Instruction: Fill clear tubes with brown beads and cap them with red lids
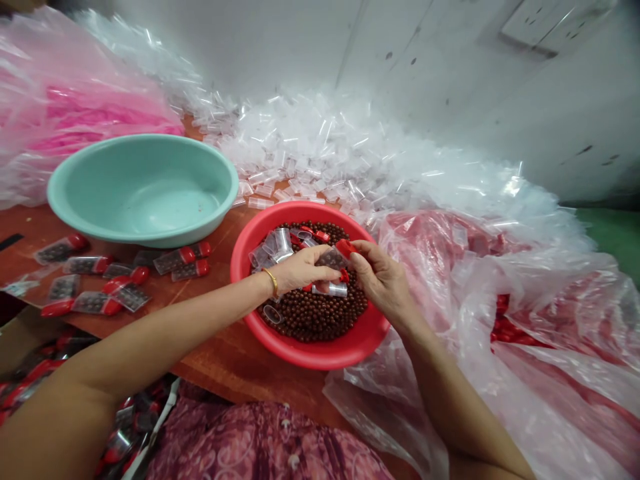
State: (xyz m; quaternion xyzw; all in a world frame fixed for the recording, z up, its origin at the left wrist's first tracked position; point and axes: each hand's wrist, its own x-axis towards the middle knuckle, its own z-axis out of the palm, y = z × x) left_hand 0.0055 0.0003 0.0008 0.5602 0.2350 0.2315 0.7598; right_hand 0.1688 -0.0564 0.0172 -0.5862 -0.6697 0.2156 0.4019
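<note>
Over a red basin (313,360) of small brown balls (320,317), both hands meet at one clear plastic tube (330,259). My left hand (305,270), with a gold bracelet at the wrist, is closed round the tube, which looks filled with dark balls. My right hand (383,277) pinches a red cap (345,249) at the tube's end. Another red cap (344,275) shows by the left fingertips; whether it is held I cannot tell. Loose clear tubes (283,243) and a few red caps lie on the balls inside the basin.
A pale green basin (145,237) stands at left, with several filled red-capped tubes (90,265) before it. Loose clear tubes (320,140) are heaped along the wall. Plastic bags (475,320) crowd the right. A box of filled tubes (125,420) sits below the table's edge.
</note>
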